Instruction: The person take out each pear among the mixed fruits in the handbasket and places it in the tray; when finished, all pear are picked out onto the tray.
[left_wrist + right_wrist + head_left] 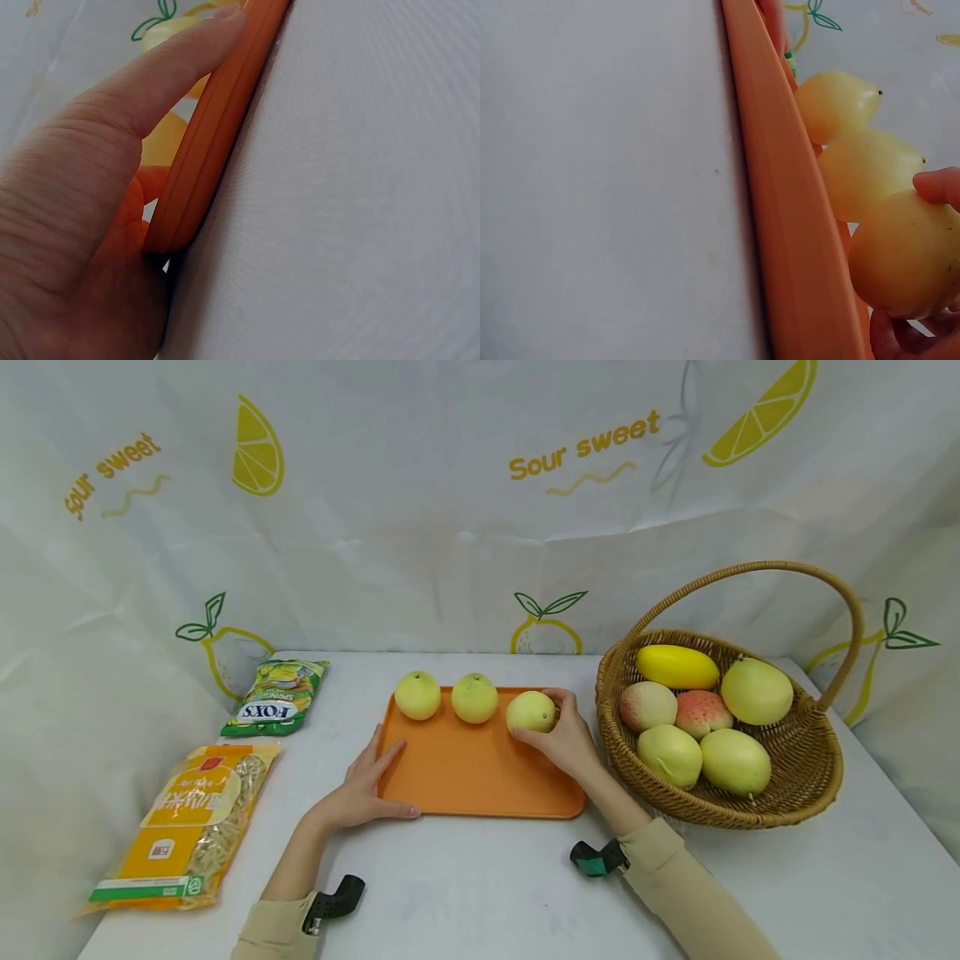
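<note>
My right hand [564,737] grips a round, pale yellow pear [529,711] at the right end of the orange tray [472,777]. The right wrist view shows this pear [906,255] between fingers and thumb; whether it touches the tray is hard to tell. Two similar pears, a left one [417,696] and a middle one [474,698], sit along the tray's far edge. My left hand [365,789] rests at the tray's near left corner, fingers spread over the left rim. In the left wrist view its thumb [169,71] lies straight against the tray's front rim [214,142].
At the right, a wicker basket [813,768] with a tall handle holds pears, peaches, a larger yellow-green fruit [757,691] and a long yellow fruit [677,667]. A green FOX'S candy bag [275,697] and a yellow noodle-like food packet [187,827] lie at the left.
</note>
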`<state>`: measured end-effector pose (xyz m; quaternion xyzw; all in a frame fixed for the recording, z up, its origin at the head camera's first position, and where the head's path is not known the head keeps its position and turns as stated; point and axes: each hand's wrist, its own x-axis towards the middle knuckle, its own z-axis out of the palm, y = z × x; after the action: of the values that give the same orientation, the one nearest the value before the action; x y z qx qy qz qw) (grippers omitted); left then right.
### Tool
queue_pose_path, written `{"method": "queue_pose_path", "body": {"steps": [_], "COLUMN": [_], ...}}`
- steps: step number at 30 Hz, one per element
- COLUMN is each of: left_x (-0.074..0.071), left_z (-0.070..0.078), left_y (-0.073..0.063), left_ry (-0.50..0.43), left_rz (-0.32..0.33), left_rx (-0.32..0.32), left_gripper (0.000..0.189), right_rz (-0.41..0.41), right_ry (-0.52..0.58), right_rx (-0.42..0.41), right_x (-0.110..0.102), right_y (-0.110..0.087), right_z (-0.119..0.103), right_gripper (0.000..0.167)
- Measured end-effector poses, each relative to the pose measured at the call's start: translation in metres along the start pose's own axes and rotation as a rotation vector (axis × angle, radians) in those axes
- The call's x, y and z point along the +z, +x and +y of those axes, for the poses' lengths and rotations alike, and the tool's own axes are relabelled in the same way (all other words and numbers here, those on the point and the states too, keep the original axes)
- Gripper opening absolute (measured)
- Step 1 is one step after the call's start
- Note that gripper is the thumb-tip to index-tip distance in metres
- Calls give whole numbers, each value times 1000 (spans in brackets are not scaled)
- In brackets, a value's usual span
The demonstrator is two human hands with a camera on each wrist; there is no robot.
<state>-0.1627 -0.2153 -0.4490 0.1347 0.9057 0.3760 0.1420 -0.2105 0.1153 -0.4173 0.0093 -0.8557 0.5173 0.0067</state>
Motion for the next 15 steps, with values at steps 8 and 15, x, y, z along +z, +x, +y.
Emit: {"method": "queue_pose_path", "body": {"steps": [8,15], "left_x": [-1,-1], "left_z": [2,2], "left_y": [-1,-2], "left_ry": [-1,-4], "left_rz": [1,-3], "left_rx": [-4,-3], "left_gripper": [110,111], "right_rz": [60,87], "right_ry": [-29,-28], "right_rx": [-43,-36], "right_x": [2,3], "right_y": [6,12], "right_z": [1,6], "right_gripper": [81,82]}}
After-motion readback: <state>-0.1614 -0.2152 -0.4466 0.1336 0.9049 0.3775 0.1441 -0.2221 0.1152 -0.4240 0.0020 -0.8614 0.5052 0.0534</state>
